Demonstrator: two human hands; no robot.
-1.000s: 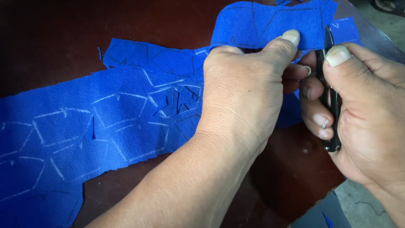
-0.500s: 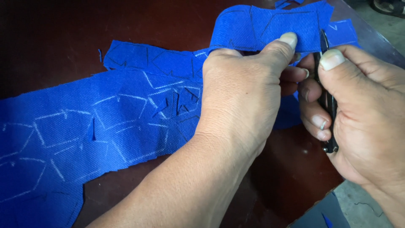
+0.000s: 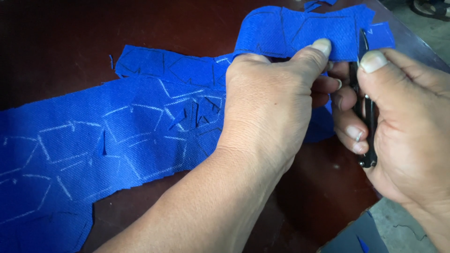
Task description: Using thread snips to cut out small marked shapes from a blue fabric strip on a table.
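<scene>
Dark red-brown tabletop (image 3: 61, 47), blue chalk-marked cloth (image 3: 117, 145) spread across it.
Left hand (image 3: 272, 107) pinches the cloth's raised far fold; right hand (image 3: 403, 126) closed on small black snips (image 3: 368, 117) beside it. Slits and scraps (image 3: 316, 4) nearby.

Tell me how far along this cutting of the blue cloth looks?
Partway, it seems. Several short slits already show in the chalk-marked blue fabric lying on the dark table, and small blue scraps lie at the far edge. In hand: the left hand pinches a raised fold while the right hand has its grip on small black snips at its edge. Many chalk outlines remain uncut.
</scene>
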